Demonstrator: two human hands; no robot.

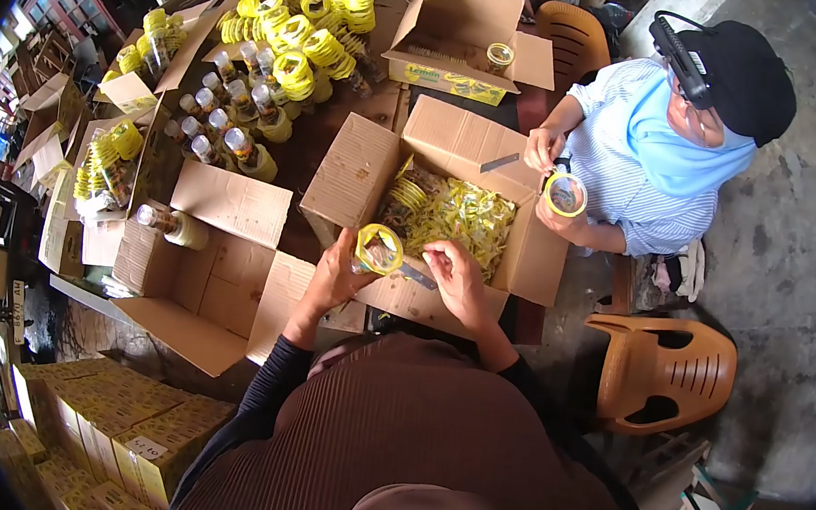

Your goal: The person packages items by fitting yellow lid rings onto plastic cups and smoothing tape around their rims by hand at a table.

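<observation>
My left hand [330, 276] is closed around a round, see-through container with a yellow rim [379, 250], its mouth tilted up toward me. In my right hand [459, 279], fingers bent, is a knife; its flat metal blade [417, 276] points left toward the container, apart from the rim. Just beyond both hands, an open cardboard box [531, 259] holds many yellow plastic scraps [473, 212] and a stack of yellow rings [408, 200].
Across the box at right, a co-worker [641, 151] holds another yellow-rimmed container [566, 194] and a blade [500, 163]. Bottles [238, 142] and yellow ring stacks [292, 76] crowd the table's left. An open carton [214, 278] stands near left, an orange chair [661, 375] at right.
</observation>
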